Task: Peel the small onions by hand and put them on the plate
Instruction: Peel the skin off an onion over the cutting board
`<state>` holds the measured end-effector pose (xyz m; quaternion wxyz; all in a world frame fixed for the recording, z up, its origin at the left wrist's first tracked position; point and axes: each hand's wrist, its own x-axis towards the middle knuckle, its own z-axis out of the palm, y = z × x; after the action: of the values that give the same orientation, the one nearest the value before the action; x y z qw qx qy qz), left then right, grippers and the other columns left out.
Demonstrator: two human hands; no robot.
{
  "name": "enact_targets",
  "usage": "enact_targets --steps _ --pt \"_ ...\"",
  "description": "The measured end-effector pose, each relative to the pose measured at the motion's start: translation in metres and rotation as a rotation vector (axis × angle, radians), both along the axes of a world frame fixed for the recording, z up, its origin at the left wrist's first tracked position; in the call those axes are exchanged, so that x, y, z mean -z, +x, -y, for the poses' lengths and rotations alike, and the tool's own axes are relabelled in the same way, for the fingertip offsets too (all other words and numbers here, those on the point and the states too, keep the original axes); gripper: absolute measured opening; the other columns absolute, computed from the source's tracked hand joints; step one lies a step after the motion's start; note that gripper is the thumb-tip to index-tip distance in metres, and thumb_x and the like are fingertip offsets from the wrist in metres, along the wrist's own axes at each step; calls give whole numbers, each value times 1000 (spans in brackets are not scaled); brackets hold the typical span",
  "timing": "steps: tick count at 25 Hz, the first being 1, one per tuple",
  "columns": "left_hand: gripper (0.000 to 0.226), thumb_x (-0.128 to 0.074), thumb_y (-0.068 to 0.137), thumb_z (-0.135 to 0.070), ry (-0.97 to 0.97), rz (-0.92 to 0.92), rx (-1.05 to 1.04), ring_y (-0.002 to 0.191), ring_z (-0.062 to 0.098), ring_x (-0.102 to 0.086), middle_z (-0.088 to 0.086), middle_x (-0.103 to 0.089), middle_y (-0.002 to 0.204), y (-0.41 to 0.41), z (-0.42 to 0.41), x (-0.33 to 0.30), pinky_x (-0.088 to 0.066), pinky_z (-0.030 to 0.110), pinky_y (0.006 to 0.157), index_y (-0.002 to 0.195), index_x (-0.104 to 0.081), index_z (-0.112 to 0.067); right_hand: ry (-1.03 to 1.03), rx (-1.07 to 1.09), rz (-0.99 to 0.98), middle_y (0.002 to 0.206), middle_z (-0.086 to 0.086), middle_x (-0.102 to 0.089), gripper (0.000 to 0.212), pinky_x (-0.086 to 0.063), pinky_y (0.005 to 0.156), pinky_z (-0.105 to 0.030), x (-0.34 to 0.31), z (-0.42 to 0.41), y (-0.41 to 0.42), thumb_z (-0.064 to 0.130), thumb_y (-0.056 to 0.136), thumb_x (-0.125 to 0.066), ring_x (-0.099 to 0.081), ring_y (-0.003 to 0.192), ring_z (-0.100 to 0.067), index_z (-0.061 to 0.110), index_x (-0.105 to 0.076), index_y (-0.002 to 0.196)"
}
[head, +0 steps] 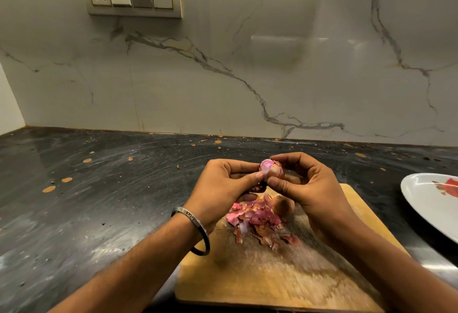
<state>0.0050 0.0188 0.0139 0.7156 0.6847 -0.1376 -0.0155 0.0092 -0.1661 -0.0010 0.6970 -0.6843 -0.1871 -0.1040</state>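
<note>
left hand [223, 183] and right hand [307, 183] both pinching small half-peeled pink onion [271, 170] | steel bangle [195, 228] lettering unreadable | white oval plate [421, 203] lying right

Half-peeled onion [271, 170] aloft; white plate [426, 203] right.

Both forearms are extended forward and angled inward, so that the hands are brought together. The left hand [223, 183] is curled, thumb and fingers closed in a pinching grip. The right hand [307, 183] is likewise curled, its thumb and forefinger pinched opposite the left.
</note>
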Motion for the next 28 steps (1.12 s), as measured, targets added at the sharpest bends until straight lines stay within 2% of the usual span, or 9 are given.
enact_targets --steps 4,9,12,18,22,28 --pt "17 -68 86 -3 1 20 -8 79 17 -75 7 -78 87 -1 1 0 -61 24 65 96 -75 -16 2 -4 27 105 -3 -77 43 -59 79 -24 4 0 3 11 60 -85 -75 98 -21 16 -73 101" --pt "21 -64 89 0 5 48 -12 80 18 -75 6 -78 87 0 1 2 -60 22 64 95 -75 -17 13 -4 46 105 -3 -77 40 -59 79 -23 4 -1 4 12 58 -85 -75 99 -20 25 -76 94" --pt "20 -64 90 -3 30 81 -54 81 19 -76 5 -78 87 1 1 4 -60 24 66 96 -75 -19 26 -3 50 105 -5 -77 41 -59 79 -24 4 0 3 13 58 -85 -75 98 -21 22 -75 96" --pt "11 -70 89 -12 140 214 -228 71 18 -75 4 -77 77 2 2 8 -62 30 65 93 -75 -20 -18 34 54 105 -4 -77 43 -60 82 -29 3 -2 1 15 63 -85 -75 99 -20 16 -72 104" --pt "13 -64 93 -8 66 130 -202 72 20 -75 8 -77 82 4 3 6 -62 31 66 94 -73 -17 41 -35 14 107 -4 -77 38 -60 77 -27 1 -2 0 10 73 -77 -74 100 -21 17 -73 110" --pt "12 -56 98 -5 -59 5 -110 66 13 -71 8 -73 78 5 5 7 -59 26 63 99 -67 -5 97 -123 -111 117 -9 -74 36 -59 87 -28 -2 -3 1 -1 91 -58 -71 110 -23 13 -67 123"
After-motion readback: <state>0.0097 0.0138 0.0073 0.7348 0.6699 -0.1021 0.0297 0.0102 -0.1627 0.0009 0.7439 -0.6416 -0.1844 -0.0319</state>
